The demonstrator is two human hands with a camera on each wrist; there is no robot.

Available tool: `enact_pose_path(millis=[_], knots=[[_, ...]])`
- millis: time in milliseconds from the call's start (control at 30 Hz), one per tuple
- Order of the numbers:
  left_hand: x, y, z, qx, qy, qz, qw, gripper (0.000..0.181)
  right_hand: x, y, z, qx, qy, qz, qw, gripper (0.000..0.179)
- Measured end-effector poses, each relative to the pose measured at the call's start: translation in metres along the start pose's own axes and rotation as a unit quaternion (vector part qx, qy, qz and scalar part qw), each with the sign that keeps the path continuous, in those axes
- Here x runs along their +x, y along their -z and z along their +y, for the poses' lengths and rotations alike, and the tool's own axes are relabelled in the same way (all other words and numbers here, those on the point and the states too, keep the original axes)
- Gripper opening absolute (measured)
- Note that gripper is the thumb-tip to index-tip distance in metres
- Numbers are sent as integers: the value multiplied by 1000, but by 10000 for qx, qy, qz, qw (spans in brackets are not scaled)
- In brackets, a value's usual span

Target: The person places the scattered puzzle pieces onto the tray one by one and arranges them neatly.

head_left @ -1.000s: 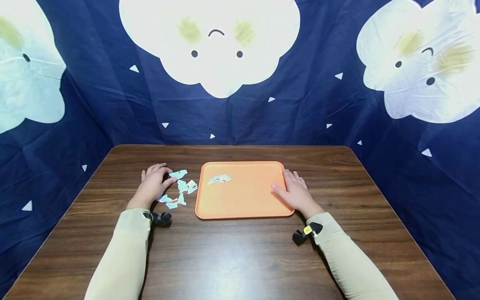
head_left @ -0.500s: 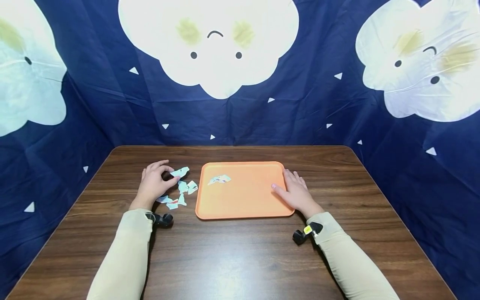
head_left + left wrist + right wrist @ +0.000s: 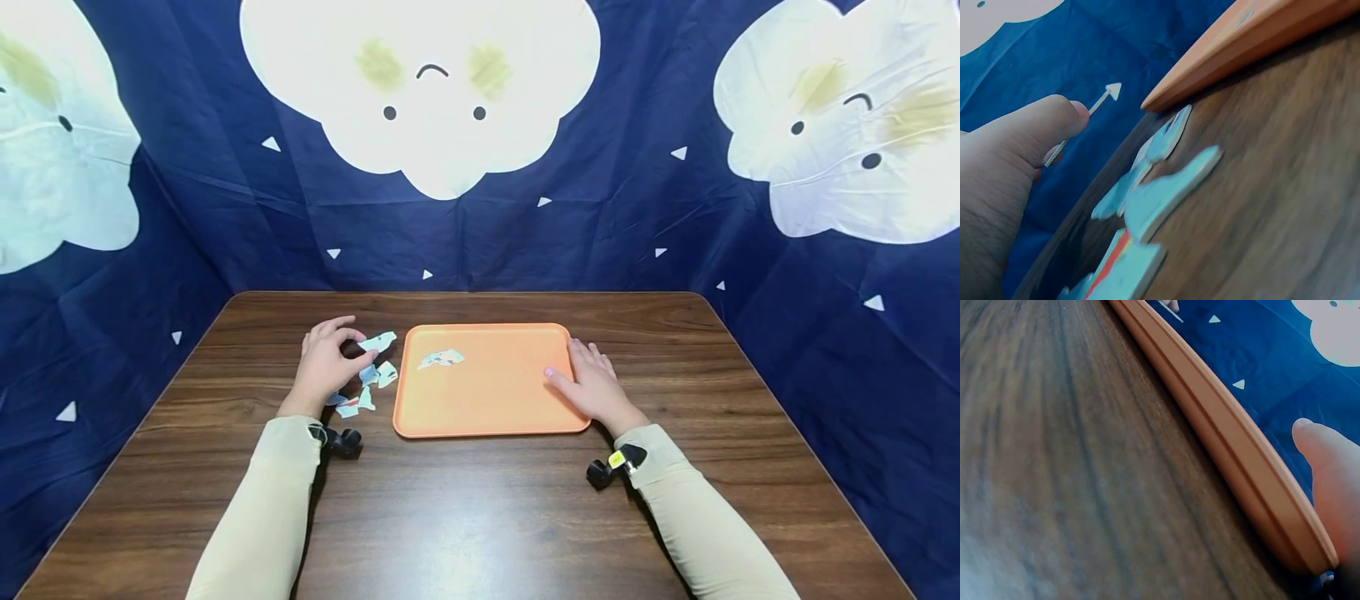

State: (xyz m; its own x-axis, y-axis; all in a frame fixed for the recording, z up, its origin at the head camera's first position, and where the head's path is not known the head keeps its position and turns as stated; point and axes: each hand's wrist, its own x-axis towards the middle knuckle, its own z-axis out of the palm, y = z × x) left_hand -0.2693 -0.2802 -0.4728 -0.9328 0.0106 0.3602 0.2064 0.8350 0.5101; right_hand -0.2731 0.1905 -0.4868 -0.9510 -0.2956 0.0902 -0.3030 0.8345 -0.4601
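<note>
My left hand (image 3: 326, 367) pinches a thin, light blue puzzle piece (image 3: 377, 342) between thumb and fingers. In the left wrist view, this held piece (image 3: 1102, 100) is seen edge-on, raised off the table. Several other light blue puzzle pieces (image 3: 367, 398) lie below and beside that hand; one carries a red stripe (image 3: 1109, 269). On the orange tray (image 3: 495, 392), a patch of printed pieces (image 3: 441, 358) lies toward the upper left. My right hand (image 3: 596, 383) rests at the tray's right edge, thumb over the rim and fingers extended along the outside.
The brown wooden table (image 3: 465, 517) extends around the tray. A dark blue cloth (image 3: 465, 242) with white clouds and small triangles hangs behind and at both sides. Each wrist wears a small black camera (image 3: 600, 473).
My left hand has lifted the light blue puzzle piece and carried it right, toward the tray. The right hand and the tray stay in place.
</note>
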Motion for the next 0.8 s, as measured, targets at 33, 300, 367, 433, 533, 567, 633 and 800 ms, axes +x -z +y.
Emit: enact_pose_path(millis=[33,300,367,433,533,567,633,800], knots=[[0,-1,2,-21,-10,13,10000,34,0,0,0,-1,-1,-5,10000,95],[4,-9,23,-118,-168,-17,9998,35,0,0,0,12,-13,-9,10000,95],[5,-12,27,-118,-201,-22,9997,35,0,-1,0,-2,-9,4,10000,94],[5,-14,31,-137,-219,-25,9997,35,0,-1,0,-29,-6,9,10000,94],[6,-17,36,-185,-219,-67,9996,34,0,-1,-1,-34,-11,15,10000,94],[7,-18,37,-205,-226,-81,9995,34,0,-1,-1,-33,-16,11,10000,94],[9,-19,39,-243,-222,-110,9994,34,0,-1,-1,-33,-21,6,10000,94],[12,-20,47,-324,-232,-124,9991,31,-1,-1,-1,-56,-60,-9,10000,95]])
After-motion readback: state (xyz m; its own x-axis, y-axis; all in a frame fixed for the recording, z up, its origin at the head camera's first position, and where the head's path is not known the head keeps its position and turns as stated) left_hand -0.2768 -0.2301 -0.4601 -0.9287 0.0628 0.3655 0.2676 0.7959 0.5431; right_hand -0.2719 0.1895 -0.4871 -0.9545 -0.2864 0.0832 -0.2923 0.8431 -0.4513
